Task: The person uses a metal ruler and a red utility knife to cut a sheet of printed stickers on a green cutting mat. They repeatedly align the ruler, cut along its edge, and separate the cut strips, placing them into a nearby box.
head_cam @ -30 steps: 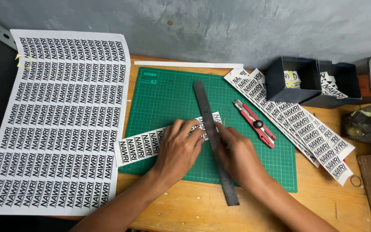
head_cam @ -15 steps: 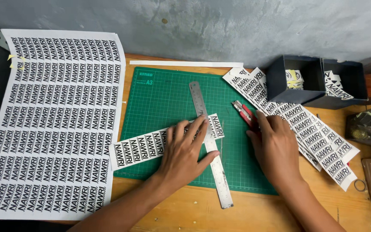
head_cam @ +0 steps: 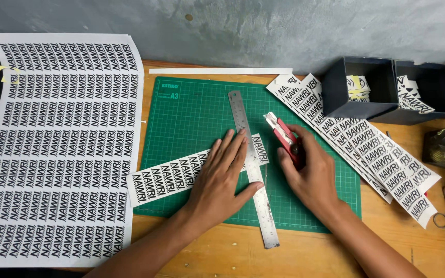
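A green cutting mat (head_cam: pixel 191 118) lies on the wooden worktop (head_cam: pixel 305 252), close under a grey wall. To its left a large printed sheet (head_cam: pixel 63 144) of repeated black-and-white labels spreads over the worktop edge, and a thin white paper offcut (head_cam: pixel 220 71) lies along the mat's far edge. To the right a fanned pile of cut label strips (head_cam: pixel 366 149) runs diagonally from the mat's far right corner toward the near right, partly overlapping the mat. Behind that pile stand two dark open boxes (head_cam: pixel 359 87), both with small cut labels inside. A small metal ring (head_cam: pixel 440 220) sits on the wood at the near right.

On the mat a single label strip (head_cam: pixel 166 175) lies slanted, its left end hanging past the mat's left edge. A steel ruler (head_cam: pixel 251 164) crosses the strip's right end, running from the mat's middle down past its near edge onto the wood.

The left hand (head_cam: pixel 220 177) is spread flat, fingers extended, pressing down on both the strip and the ruler, with the fingertips beside the ruler's left edge and the thumb laid across it. The right hand (head_cam: pixel 307 172) is closed around a red utility knife (head_cam: pixel 281 133), gripping its body so that the front end points up and left, just right of the ruler and not touching it, above the mat
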